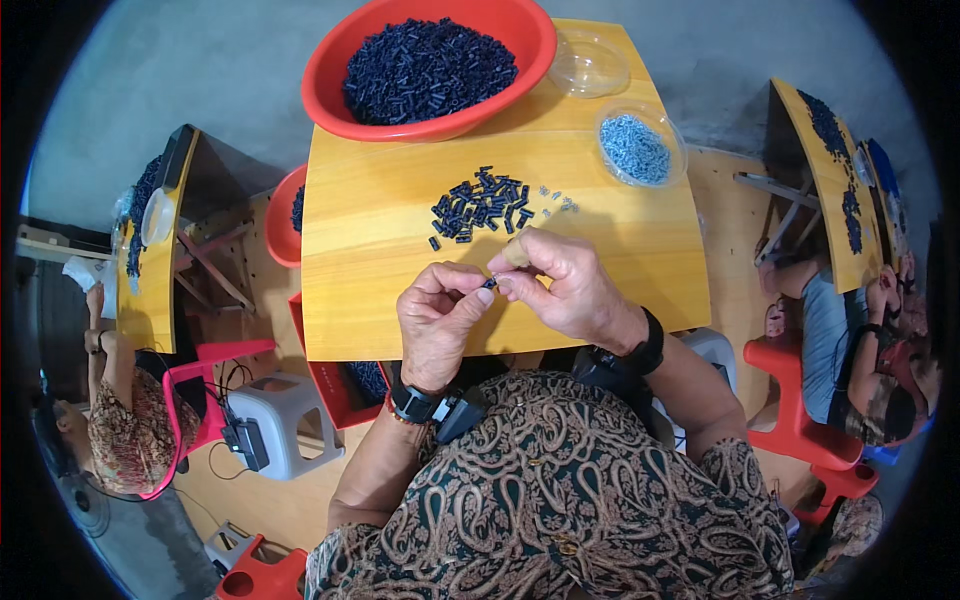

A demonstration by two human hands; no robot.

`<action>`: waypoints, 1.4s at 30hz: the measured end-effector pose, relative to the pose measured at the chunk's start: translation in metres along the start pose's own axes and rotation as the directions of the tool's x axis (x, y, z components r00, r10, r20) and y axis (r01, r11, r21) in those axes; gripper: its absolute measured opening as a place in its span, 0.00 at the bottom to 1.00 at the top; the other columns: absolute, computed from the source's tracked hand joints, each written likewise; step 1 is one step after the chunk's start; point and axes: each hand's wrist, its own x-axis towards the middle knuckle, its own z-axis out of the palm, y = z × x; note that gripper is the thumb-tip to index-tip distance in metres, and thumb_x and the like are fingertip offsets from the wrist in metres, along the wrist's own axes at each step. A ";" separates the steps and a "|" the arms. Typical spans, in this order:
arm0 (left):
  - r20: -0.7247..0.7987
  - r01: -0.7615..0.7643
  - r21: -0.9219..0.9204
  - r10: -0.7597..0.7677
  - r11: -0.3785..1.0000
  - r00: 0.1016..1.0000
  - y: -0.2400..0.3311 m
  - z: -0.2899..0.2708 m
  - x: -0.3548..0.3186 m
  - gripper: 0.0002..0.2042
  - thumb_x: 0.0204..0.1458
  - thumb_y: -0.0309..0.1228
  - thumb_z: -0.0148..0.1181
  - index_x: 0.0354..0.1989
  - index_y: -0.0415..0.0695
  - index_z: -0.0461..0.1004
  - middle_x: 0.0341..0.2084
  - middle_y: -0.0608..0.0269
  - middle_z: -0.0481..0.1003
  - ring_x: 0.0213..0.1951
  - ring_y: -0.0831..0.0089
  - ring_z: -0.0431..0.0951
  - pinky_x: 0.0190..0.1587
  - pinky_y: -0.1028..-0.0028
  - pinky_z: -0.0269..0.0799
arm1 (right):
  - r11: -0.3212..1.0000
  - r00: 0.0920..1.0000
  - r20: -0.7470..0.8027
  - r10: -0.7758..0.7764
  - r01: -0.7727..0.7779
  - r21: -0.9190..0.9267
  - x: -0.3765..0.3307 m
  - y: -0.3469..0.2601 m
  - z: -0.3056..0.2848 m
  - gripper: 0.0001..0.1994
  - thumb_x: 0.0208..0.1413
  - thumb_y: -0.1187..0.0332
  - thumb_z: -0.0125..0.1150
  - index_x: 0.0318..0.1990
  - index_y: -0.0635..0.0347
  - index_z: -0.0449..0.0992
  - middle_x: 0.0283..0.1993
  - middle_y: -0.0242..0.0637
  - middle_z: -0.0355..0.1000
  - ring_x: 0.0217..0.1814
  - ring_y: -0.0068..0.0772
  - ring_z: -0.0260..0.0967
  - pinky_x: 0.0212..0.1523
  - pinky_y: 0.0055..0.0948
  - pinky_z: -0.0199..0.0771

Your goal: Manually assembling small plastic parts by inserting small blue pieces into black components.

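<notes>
Just on the near side of the dark pile (481,205), the left hand (440,312) pinches a small dark piece (489,283) between thumb and forefinger — best held firm and square — while the right hand (566,285) presses thumb and fingertips together at its end, anything between them too small to make out. Light, straight pressure should suit so tiny a part.
</notes>
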 end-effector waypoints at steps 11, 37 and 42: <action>-0.001 -0.012 0.116 0.013 0.993 1.000 0.004 0.000 0.001 0.07 0.52 0.16 0.65 0.36 0.39 0.74 0.33 0.67 0.77 0.33 0.84 0.73 0.39 0.81 0.71 | 0.925 0.983 0.087 -0.160 0.180 -0.334 0.007 -0.010 -0.006 0.05 0.50 0.78 0.66 0.35 0.62 0.78 0.28 0.41 0.72 0.29 0.40 0.73 0.29 0.33 0.70; -0.003 0.101 -0.107 -0.102 0.989 0.995 -0.014 -0.006 -0.004 0.05 0.53 0.16 0.62 0.35 0.38 0.74 0.29 0.59 0.78 0.28 0.75 0.76 0.34 0.76 0.75 | 0.925 0.977 0.079 -0.197 0.212 -0.315 -0.012 0.002 0.008 0.07 0.49 0.83 0.62 0.36 0.67 0.76 0.35 0.42 0.74 0.36 0.38 0.75 0.36 0.29 0.74; -0.018 0.103 -0.037 -0.104 0.994 0.994 -0.016 -0.003 -0.002 0.05 0.53 0.16 0.62 0.34 0.38 0.74 0.29 0.58 0.78 0.28 0.74 0.76 0.34 0.75 0.75 | 0.975 0.988 0.080 -0.131 0.143 -0.172 -0.010 0.014 0.007 0.06 0.49 0.83 0.61 0.35 0.67 0.74 0.35 0.42 0.72 0.36 0.39 0.75 0.35 0.29 0.74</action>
